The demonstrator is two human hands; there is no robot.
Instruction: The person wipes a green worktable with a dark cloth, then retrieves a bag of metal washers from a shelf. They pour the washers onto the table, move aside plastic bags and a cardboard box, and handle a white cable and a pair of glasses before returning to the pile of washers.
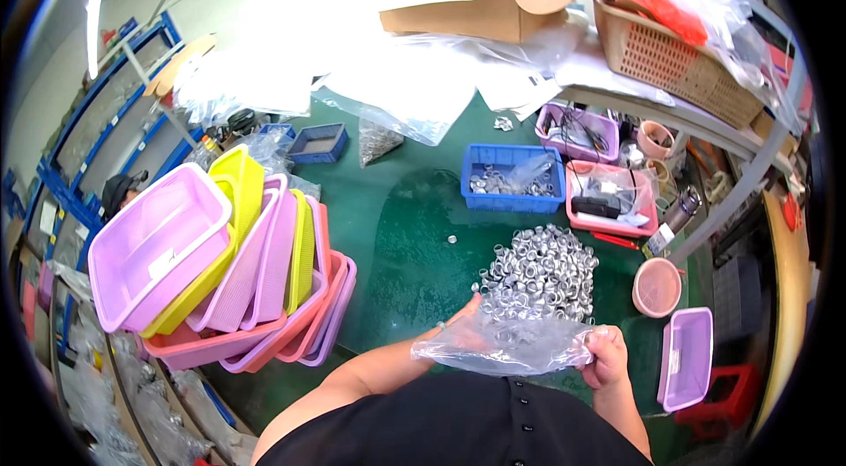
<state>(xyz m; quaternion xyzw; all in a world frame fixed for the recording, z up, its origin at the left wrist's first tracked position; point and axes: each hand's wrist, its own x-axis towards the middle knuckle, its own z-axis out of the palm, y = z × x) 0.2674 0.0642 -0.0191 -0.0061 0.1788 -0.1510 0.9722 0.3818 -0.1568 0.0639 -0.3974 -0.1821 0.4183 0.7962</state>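
Observation:
A clear plastic bag [507,347] stretches in front of my body, at the near edge of a heap of small silvery metal rings [551,268] on the green table. My right hand [605,356] is closed on the bag's right end. At the bag's left end is my left hand [464,312], beside the heap; plastic covers most of its fingers, so I cannot tell whether it grips anything. Some rings show through the film. One loose ring [452,239] lies apart, left of the heap.
Stacked purple, yellow and pink baskets [163,246] lean at left. Beyond the heap stand a blue bin [513,202] of metal parts and a pink bin [612,224]. A purple basket [686,360] and a pink cup [656,287] are at right. A shelf [687,109] overhangs the far right.

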